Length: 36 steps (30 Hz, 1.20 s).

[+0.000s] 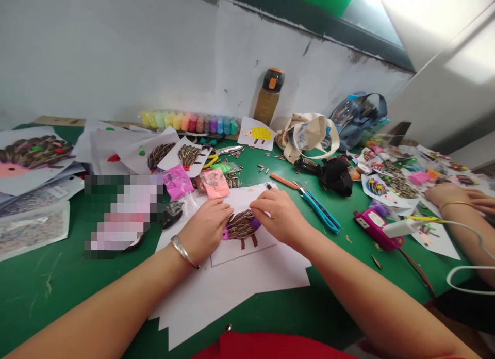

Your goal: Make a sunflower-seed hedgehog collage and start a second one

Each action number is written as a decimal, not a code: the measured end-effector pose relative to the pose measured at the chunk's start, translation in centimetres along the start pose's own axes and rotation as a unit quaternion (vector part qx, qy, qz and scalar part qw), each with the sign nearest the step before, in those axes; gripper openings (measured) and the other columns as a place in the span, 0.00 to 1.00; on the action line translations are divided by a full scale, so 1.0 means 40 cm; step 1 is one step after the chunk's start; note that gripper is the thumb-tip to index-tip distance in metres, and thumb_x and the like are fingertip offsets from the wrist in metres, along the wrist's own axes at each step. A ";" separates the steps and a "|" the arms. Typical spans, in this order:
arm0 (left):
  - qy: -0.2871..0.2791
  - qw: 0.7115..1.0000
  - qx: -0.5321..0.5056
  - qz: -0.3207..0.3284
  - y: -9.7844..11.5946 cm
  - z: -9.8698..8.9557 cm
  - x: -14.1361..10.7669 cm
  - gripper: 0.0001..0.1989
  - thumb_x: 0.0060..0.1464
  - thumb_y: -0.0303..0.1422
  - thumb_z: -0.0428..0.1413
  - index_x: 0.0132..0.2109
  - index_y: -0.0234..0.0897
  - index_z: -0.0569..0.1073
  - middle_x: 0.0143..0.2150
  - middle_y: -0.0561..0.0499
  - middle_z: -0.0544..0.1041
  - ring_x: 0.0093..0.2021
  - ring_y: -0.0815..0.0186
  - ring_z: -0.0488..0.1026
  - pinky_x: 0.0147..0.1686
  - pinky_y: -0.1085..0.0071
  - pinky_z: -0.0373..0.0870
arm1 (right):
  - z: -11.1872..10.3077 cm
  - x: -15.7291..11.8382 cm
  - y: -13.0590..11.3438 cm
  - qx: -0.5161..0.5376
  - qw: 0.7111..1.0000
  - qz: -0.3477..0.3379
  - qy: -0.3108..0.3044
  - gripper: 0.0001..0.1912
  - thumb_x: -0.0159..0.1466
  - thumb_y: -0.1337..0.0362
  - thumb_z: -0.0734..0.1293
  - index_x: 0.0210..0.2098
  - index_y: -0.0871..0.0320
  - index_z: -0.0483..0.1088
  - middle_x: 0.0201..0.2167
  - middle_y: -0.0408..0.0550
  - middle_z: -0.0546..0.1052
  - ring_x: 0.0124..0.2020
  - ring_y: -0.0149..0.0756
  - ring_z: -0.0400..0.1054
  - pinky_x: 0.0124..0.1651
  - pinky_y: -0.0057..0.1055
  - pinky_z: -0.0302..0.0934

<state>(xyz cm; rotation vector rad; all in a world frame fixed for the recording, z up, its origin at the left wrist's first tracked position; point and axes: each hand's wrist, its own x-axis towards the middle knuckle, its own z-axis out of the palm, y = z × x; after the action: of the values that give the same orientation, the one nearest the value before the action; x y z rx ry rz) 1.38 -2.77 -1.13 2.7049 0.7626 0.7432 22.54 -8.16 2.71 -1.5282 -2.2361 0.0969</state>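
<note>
Brown-striped sunflower seeds cover a large hedgehog collage (38, 148) at the far left, with a clear bead bag (34, 230) below it. Next come a purple clay packet (178, 182) and a peach clay packet (215, 184), behind the left hand (207, 227). That hand is loosely curled, fingertips bunched at the left edge of a small seed hedgehog (242, 226), which lies on white paper (232, 292) between the two hands, purple clay showing at both ends. The right hand (280, 214) is nearly closed, thumb and forefinger drawn together at the upper right edge; whether either hand grips a seed, I cannot tell. The step seems to be setting or pressing seeds into the clay back; the next move would call for light fingertip pressure that leaves neighbouring rows undisturbed. Further right lie a blue utility knife (319, 207) and another person's hand (444, 196).
</note>
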 end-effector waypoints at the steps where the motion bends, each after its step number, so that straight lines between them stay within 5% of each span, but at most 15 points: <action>1: 0.001 1.000 -0.007 -0.007 0.000 -0.003 0.000 0.15 0.62 0.24 0.44 0.45 0.31 0.75 0.45 0.43 0.78 0.50 0.57 0.71 0.55 0.57 0.67 | -0.002 0.015 -0.008 -0.012 0.999 -0.019 -0.027 0.11 0.66 0.68 0.62 0.33 0.56 0.77 0.31 0.47 0.76 0.36 0.36 0.64 0.38 0.33 0.49; 6: -0.014 0.997 -0.050 -0.065 0.005 -0.021 0.007 0.15 0.60 0.22 0.42 0.39 0.34 0.74 0.38 0.45 0.77 0.40 0.60 0.73 0.43 0.63 0.71 | 0.019 0.077 -0.048 -0.066 0.989 -0.054 -0.120 0.12 0.66 0.68 0.61 0.31 0.55 0.76 0.30 0.46 0.76 0.34 0.36 0.61 0.35 0.33 0.45; 13: -0.024 0.993 -0.080 -0.085 0.010 -0.023 0.011 0.13 0.60 0.24 0.44 0.34 0.34 0.72 0.34 0.46 0.75 0.36 0.61 0.70 0.38 0.65 0.68 | 0.047 0.103 -0.060 -0.081 0.979 -0.065 -0.178 0.12 0.65 0.67 0.61 0.29 0.57 0.74 0.30 0.46 0.75 0.32 0.35 0.61 0.33 0.34 0.43; 26: -0.006 0.991 -0.080 -0.108 0.008 -0.022 0.012 0.12 0.60 0.23 0.44 0.37 0.34 0.72 0.36 0.46 0.76 0.37 0.62 0.71 0.40 0.65 0.69 | 0.040 0.126 -0.050 -0.047 0.975 -0.112 -0.188 0.08 0.65 0.68 0.60 0.32 0.59 0.70 0.32 0.48 0.74 0.35 0.35 0.63 0.35 0.31 0.48; 36: -0.019 0.993 -0.057 -0.106 0.005 -0.028 0.004 0.13 0.59 0.26 0.45 0.45 0.35 0.73 0.44 0.45 0.78 0.46 0.60 0.73 0.48 0.61 0.70 | 0.005 0.077 -0.049 0.111 0.987 -0.016 -0.119 0.11 0.65 0.72 0.60 0.35 0.58 0.74 0.32 0.46 0.75 0.35 0.33 0.66 0.39 0.28 0.57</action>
<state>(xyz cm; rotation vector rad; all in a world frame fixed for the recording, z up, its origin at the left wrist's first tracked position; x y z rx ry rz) 0.99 -2.75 -0.03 2.4814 0.9497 0.6614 19.80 -6.12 4.03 -1.4221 -2.3371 0.5256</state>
